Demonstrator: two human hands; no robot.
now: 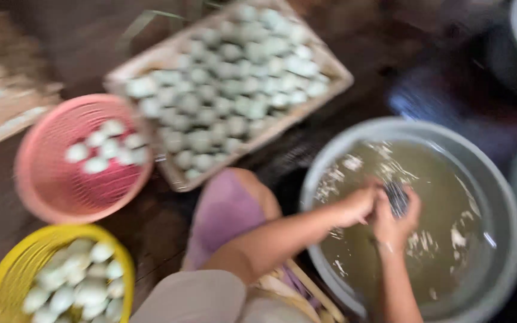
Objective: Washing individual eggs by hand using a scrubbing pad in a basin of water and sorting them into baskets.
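Both of our hands meet over a large grey basin [498,203] of murky, greenish-brown water at the right of the view. Our left hand [359,205] and our right hand [395,220] are pressed close together at the water's surface, fingers curled around something small. The picture is blurred, so we cannot tell exactly what is held; a dark, streaky patch between the hands may be a scrubber or a splash. Flecks of white foam float on the water around them.

To the left of the basin, things lie on a dark wooden floor. At the top centre sits a shallow rectangular tray [336,78], tilted across the view and packed with many pale, bluish-white eggs [228,84]. Below and left of it, a round pink basket [43,179] holds only a handful of similar eggs. At the bottom left corner, a yellow basket [7,269] is well filled with more of them. Our knee, covered in purple cloth [225,209], lies between the baskets and the basin.

Judging from how things lie, the washing looks partly done. One basket is nearly full, one is almost empty, and the tray is full. We cannot tell from this view which pile is washed and which is waiting, as the blur hides any dirt on the shells. Only one item appears to be in the water with us, held in both hands near the middle of the basin.
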